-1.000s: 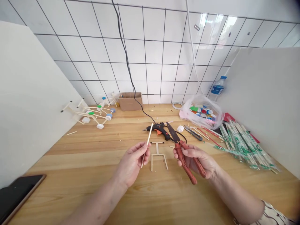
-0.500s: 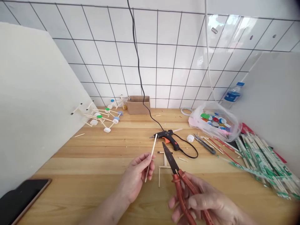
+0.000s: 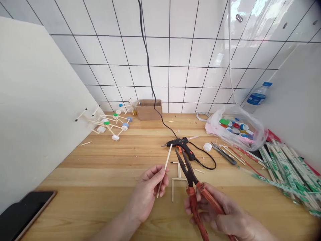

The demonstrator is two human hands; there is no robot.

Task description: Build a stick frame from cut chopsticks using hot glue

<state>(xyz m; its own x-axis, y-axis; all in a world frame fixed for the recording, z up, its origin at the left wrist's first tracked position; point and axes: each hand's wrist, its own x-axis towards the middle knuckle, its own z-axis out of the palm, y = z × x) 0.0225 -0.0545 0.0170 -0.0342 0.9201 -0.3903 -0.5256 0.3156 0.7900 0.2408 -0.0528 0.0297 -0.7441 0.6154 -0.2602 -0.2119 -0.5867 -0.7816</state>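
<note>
My left hand [image 3: 147, 192] pinches a thin wooden stick [image 3: 163, 170] upright between thumb and fingers. My right hand [image 3: 220, 211] grips red-handled shears [image 3: 193, 177], their black blades [image 3: 182, 164] spread apart and pointing away from me. The blade tips sit just short of a black glue gun [image 3: 181, 145] with an orange trigger, and its black cord curls to the right. Below the blades, a small glued stick frame [image 3: 177, 182] lies flat on the wooden table [image 3: 87, 177], partly behind my hands.
Stick-and-bottle-cap models [image 3: 110, 124] lie at the far left, near a cardboard box [image 3: 147, 109]. On the right are a plastic bag of coloured caps [image 3: 235, 129], small scissors [image 3: 224, 153], a white cap [image 3: 207, 147] and wrapped chopsticks [image 3: 288, 174]. A phone [image 3: 25, 214] lies at lower left.
The shears' blades have spread apart, and my right hand has dropped nearer me than a second ago. The view has shifted, while my left hand still holds the stick.
</note>
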